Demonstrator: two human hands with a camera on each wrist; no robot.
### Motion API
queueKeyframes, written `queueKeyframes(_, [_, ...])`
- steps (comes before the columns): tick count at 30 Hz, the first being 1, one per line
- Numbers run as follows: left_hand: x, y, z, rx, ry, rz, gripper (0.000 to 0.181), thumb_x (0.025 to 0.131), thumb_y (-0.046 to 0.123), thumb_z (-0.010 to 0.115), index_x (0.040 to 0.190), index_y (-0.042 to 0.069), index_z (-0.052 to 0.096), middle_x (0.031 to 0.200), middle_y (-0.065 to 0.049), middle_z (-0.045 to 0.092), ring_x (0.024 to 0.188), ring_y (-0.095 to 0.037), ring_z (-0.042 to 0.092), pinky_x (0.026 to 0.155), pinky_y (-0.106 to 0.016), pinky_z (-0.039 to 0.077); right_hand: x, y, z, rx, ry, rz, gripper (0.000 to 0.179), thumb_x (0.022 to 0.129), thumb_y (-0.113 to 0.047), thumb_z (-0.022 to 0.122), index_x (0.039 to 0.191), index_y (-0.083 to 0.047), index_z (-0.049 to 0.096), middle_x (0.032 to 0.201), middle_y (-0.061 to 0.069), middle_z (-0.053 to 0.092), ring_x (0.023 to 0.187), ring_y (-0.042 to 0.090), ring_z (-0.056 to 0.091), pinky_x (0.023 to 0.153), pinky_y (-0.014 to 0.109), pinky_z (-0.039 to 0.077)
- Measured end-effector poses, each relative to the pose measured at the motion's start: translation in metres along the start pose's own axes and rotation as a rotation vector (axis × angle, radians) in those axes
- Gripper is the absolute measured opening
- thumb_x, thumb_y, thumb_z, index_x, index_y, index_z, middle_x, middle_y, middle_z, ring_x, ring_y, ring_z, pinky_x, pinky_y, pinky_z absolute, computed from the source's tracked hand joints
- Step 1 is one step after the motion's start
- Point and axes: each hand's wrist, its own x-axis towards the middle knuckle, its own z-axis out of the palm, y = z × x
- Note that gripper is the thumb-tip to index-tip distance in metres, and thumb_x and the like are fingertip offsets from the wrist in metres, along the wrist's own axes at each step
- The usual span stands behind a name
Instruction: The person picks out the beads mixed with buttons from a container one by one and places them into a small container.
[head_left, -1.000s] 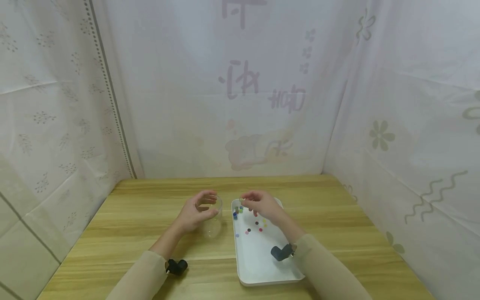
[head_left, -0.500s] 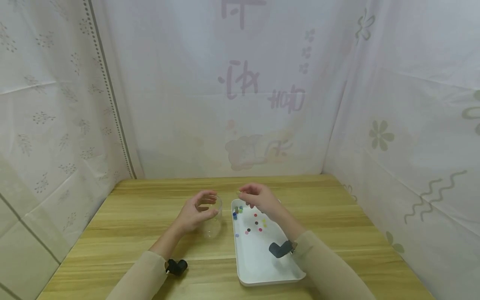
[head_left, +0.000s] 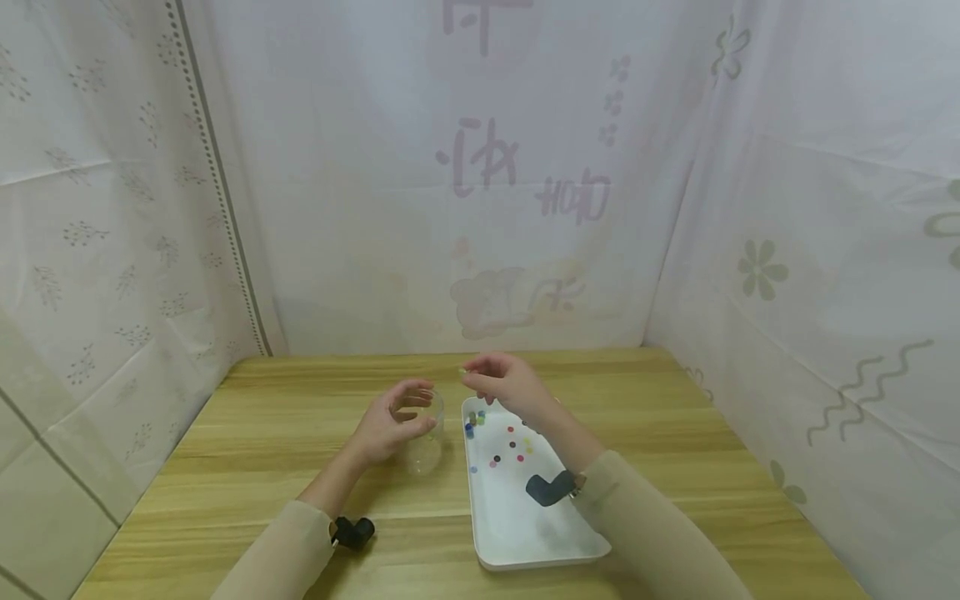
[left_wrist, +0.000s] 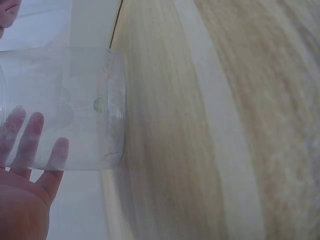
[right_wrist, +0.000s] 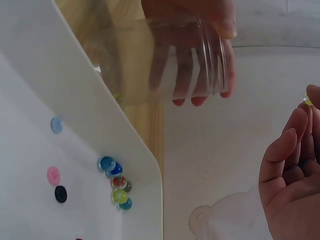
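My left hand (head_left: 390, 425) grips a clear plastic jar (left_wrist: 80, 75) standing on the table, its fingers curled round the side. A green marble (left_wrist: 98, 105) shows low inside it. To the right, my right hand (head_left: 513, 390) pinches a yellow-green marble (right_wrist: 307, 99) between thumb and fingertips, raised above the far end of a white tray (head_left: 525, 525). Blue, red and green marbles (right_wrist: 119, 195) cluster in the tray's far left corner. A pink button (right_wrist: 53, 175) and a black button (right_wrist: 61, 194) lie farther in, among red and yellow ones.
The wood-grain table (head_left: 255, 475) carries the jar and, right beside it, the tray with a raised rim. Printed white curtains (head_left: 360, 208) hang behind the table and on both sides. A black wrist camera (head_left: 551, 488) sits over the tray.
My right hand has lifted from the tray's far left part and moved up and left with the marble, toward the jar. The left hand and jar stay where they were.
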Motion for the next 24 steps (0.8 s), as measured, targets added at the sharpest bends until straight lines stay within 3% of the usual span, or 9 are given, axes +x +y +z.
queueKeyframes(10, [-0.001,0.0,-0.001,0.004,-0.004,-0.005,0.058,0.096,0.022,0.079,0.15,0.014,0.059,0.147,-0.019,0.066,0.14,-0.044,0.06,0.119,-0.066,0.049,0.009,-0.016,0.012,0.011,-0.025,-0.023,0.027,0.103,-0.019,0.076,0.127,-0.006,0.075,0.093,-0.004,0.07,0.08,0.019,0.062,0.068,0.023,0.053])
queueKeyframes(21, [0.0,-0.001,-0.001,0.008,-0.004,0.003,0.057,0.096,0.024,0.078,0.15,0.013,0.059,0.147,-0.019,0.066,0.14,-0.044,0.061,0.118,-0.068,0.049,0.018,-0.028,0.02,0.033,-0.075,-0.059,0.035,0.102,-0.019,0.076,0.13,0.002,0.071,0.097,0.006,0.072,0.082,0.017,0.063,0.071,0.028,0.055])
queueKeyframes(24, [-0.001,-0.001,-0.001,0.0,-0.005,0.003,0.058,0.096,0.023,0.078,0.15,0.013,0.059,0.147,-0.019,0.067,0.14,-0.044,0.061,0.118,-0.068,0.049,0.02,-0.03,0.023,0.015,-0.08,-0.057,0.033,0.102,-0.02,0.077,0.129,-0.001,0.073,0.096,0.004,0.072,0.083,0.019,0.063,0.073,0.031,0.056])
